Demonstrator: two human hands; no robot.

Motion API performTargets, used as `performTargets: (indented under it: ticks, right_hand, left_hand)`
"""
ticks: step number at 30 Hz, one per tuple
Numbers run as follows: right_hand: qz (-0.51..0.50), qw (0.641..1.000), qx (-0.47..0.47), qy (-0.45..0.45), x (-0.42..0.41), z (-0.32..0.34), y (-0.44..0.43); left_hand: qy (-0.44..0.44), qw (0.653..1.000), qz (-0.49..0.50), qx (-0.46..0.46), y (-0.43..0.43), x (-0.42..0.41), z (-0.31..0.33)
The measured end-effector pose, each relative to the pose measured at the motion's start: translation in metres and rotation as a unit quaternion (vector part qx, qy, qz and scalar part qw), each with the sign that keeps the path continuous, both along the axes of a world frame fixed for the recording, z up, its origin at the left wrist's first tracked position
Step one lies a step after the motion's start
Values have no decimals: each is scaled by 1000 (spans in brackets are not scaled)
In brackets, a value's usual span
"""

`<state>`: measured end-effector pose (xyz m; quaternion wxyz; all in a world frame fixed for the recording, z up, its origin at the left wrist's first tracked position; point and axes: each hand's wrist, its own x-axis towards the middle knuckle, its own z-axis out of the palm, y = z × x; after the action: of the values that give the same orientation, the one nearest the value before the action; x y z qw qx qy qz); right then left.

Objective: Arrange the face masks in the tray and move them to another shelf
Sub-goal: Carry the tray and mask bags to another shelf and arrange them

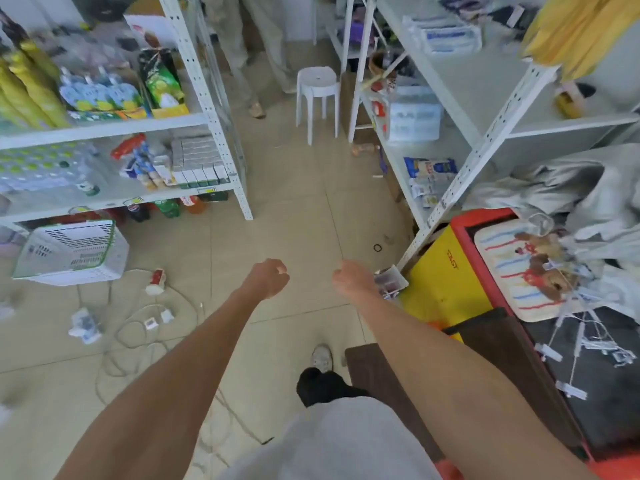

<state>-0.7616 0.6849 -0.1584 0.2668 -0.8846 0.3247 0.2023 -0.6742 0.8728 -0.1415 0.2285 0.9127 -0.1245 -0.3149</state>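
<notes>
A white slatted tray [72, 251] lay tipped on the floor below the left shelving [207, 98], with cables [138, 323] beside it. The left hand [268, 278] and right hand [351, 278] were fisted and empty. Blue-white packs [415, 116], possibly masks, sat on the right shelving [485, 150].

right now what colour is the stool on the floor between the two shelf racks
Plain white, no pattern. The stool shows best in the head view.

We read nothing surely; red letters on the near-right yellow box [446, 282] stay unclear (perhaps "CAST").
</notes>
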Motion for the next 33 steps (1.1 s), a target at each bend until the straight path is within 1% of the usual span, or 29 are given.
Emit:
performTargets:
  ticks: [2, 6, 9, 13, 18, 21, 25, 28, 30, 33]
  right_hand:
    - [-8, 1000, -8, -12, 40, 3, -21]
    - [12, 999, -32, -16, 115, 12, -56]
    - [12, 999, -40, -15, 163, 14, -80]
    - [13, 999, -46, -4, 227, 6, -115]
    - [-14, 999, -37, 2, 318, -5, -156]
    - [-33, 999, -37, 13, 371, -1, -177]
    - [-80, 996, -34, -1, 438, 10, -206]
    - [-102, 994, -33, -6, 475, 24, -226]
    - [-139, 990, -23, -10, 498, 21, -245]
    - [-160, 986, -27, -24, 532, 15, -278]
  left_hand:
    - [-12, 1000, -2, 4, -24, 42, 5]
    - [-32, 999, -10, -1, -63, 116, 15]
    - [-29, 999, -14, -1, -91, 163, 19]
    - [-21, 999, -13, -24, -126, 230, 9]
    - [5, 999, -31, -23, -169, 326, -11]
    - [9, 998, -55, -15, -196, 386, -13]
    - [10, 996, -71, -49, -233, 462, -7]
    - [7, 994, -95, -55, -263, 507, 1]
    - [12, 992, -109, -60, -285, 532, 3]
    - [16, 990, -133, -54, -320, 570, 2]
